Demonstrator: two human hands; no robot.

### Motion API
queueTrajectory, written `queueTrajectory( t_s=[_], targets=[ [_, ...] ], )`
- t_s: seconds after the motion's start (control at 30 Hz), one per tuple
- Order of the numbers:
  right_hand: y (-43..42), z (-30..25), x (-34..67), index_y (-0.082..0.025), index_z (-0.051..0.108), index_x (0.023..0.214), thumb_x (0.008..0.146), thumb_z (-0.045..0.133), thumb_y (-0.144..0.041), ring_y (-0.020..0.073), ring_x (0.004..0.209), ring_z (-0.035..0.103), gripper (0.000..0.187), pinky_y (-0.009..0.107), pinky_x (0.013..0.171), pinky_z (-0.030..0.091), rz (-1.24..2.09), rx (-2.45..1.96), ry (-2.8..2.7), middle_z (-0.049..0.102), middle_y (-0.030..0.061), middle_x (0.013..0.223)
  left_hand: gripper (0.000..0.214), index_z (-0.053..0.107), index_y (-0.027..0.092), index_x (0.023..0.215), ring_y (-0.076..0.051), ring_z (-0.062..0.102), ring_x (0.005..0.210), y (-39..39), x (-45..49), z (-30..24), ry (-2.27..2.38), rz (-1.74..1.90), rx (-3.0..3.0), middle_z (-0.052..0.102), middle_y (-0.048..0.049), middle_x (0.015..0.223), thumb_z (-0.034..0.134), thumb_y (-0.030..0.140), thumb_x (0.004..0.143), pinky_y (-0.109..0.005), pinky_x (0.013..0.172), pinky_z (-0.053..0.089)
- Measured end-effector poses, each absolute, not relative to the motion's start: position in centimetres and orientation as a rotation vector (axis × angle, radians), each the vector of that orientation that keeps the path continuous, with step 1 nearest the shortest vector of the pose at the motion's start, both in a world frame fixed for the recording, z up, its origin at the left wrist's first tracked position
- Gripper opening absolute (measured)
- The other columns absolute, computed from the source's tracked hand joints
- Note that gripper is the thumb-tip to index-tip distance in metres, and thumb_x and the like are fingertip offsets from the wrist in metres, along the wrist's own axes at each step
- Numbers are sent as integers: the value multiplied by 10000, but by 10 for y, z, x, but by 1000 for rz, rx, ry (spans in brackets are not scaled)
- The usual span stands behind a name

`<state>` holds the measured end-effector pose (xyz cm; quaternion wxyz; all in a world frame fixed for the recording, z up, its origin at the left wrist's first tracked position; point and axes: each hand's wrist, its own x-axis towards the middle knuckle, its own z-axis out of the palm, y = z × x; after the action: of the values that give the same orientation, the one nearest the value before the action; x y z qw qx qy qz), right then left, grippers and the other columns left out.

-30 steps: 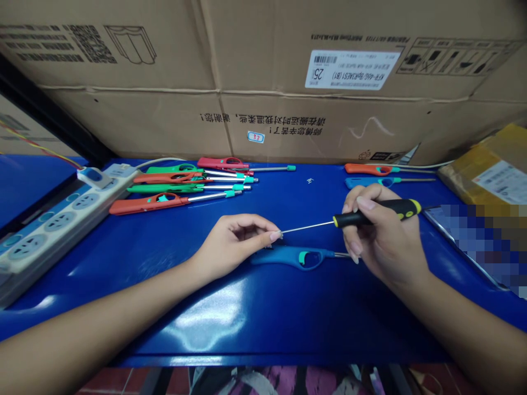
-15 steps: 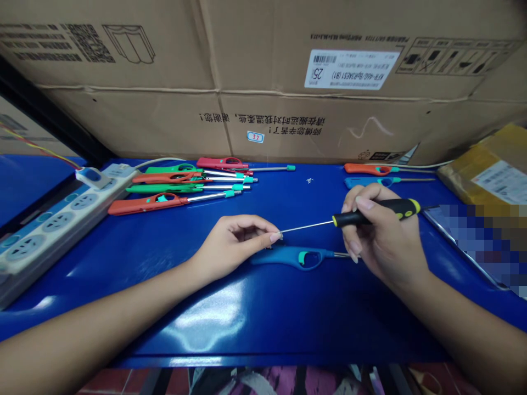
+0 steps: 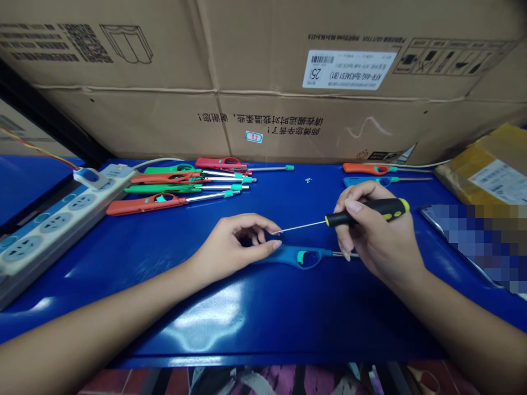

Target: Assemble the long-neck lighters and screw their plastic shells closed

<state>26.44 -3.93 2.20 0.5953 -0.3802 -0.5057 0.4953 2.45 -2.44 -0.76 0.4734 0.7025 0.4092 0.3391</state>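
My right hand (image 3: 376,230) grips a screwdriver (image 3: 379,212) by its black and yellow handle, the thin shaft pointing left. The shaft's tip lies between the parted thumb and index finger of my left hand (image 3: 230,247), whose other fingers are curled. Below the shaft, a blue gas lighter (image 3: 294,255) with a green trigger lies on the blue table (image 3: 288,318). My left hand covers its handle end, and my right hand is over the far end of its metal tube. I cannot tell whether my left hand touches the lighter.
Several red and green lighters (image 3: 167,178) lie at the back left beside a white power strip (image 3: 57,222). An orange lighter (image 3: 362,168) and another blue lighter (image 3: 358,181) lie at the back right, near a taped box (image 3: 489,164). A large cardboard box (image 3: 263,109) stands behind.
The left thumb and index finger have parted from their pinch at the screwdriver tip. My right hand has moved slightly left, bringing the tip further between those fingers.
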Motion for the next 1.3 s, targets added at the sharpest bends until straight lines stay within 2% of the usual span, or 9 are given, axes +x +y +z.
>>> queueTrajectory(
  t_s=[0.13, 0.27, 0.4, 0.57, 0.7, 0.83, 0.93, 1.1, 1.3],
  targets=[
    [-38, 26, 266, -198, 634, 819, 847, 745, -253, 59, 361, 519, 126, 203, 318, 423, 1046, -901, -1195, 670, -25, 750, 539, 673, 194, 1225, -196, 633, 975, -18, 13, 0, 987, 684, 2088, 692, -61, 1135, 831, 384, 745, -319, 901, 513],
    [-33, 35, 269, -196, 655, 872, 793, 795, -243, 58, 371, 505, 167, 197, 298, 392, 952, -921, -1130, 675, -19, 756, 498, 687, 202, 1233, -245, 625, 1103, -11, 0, 9, 947, 379, 2313, 665, -66, 1182, 794, 368, 776, -373, 1009, 479],
    [-29, 47, 274, -215, 646, 953, 790, 778, -260, 79, 408, 521, 215, 193, 298, 406, 948, -928, -1114, 697, -15, 770, 308, 743, 200, 1136, -205, 653, 1012, -12, 3, 4, 874, 374, 2286, 677, -53, 1096, 735, 296, 844, -336, 935, 508],
    [-37, 66, 273, -232, 651, 1010, 815, 738, -246, 115, 481, 581, 213, 221, 300, 438, 1018, -920, -1228, 708, 3, 843, 325, 746, 169, 1151, -186, 637, 952, -24, 20, -18, 801, 605, 2271, 668, -59, 1010, 763, 301, 855, -324, 882, 512],
    [-46, 76, 256, -248, 622, 967, 903, 701, -268, 97, 383, 549, 104, 241, 287, 433, 868, -914, -1398, 692, -13, 794, 347, 743, 169, 1149, -191, 602, 887, -31, 29, -27, 815, 707, 2333, 634, -51, 937, 776, 352, 857, -357, 842, 487],
    [-49, 63, 238, -241, 564, 913, 905, 681, -218, 66, 357, 495, 119, 228, 290, 385, 695, -820, -1476, 659, -33, 758, 364, 744, 185, 1141, -186, 580, 853, -32, 31, -29, 810, 725, 2361, 612, -35, 897, 791, 387, 842, -354, 809, 463],
    [-48, 45, 234, -241, 559, 924, 906, 664, -224, 85, 467, 530, 108, 238, 377, 423, 535, -804, -1592, 627, -21, 771, 397, 745, 175, 1130, -183, 580, 846, -31, 31, -30, 808, 743, 2356, 609, -32, 889, 802, 421, 824, -349, 808, 459],
    [-47, 27, 241, -251, 562, 956, 867, 678, -202, 164, 662, 641, 155, 325, 585, 534, 377, -701, -1786, 618, 2, 798, 408, 751, 178, 1111, -181, 576, 837, -31, 31, -31, 803, 756, 2357, 612, -27, 877, 808, 445, 809, -336, 794, 451],
    [-50, 25, 240, -262, 553, 981, 860, 686, -189, 169, 660, 644, 193, 337, 589, 533, 371, -687, -1853, 627, 12, 833, 385, 760, 177, 1083, -176, 572, 818, -30, 32, -29, 796, 758, 2341, 605, -21, 856, 819, 431, 801, -323, 773, 440]
  ],
)
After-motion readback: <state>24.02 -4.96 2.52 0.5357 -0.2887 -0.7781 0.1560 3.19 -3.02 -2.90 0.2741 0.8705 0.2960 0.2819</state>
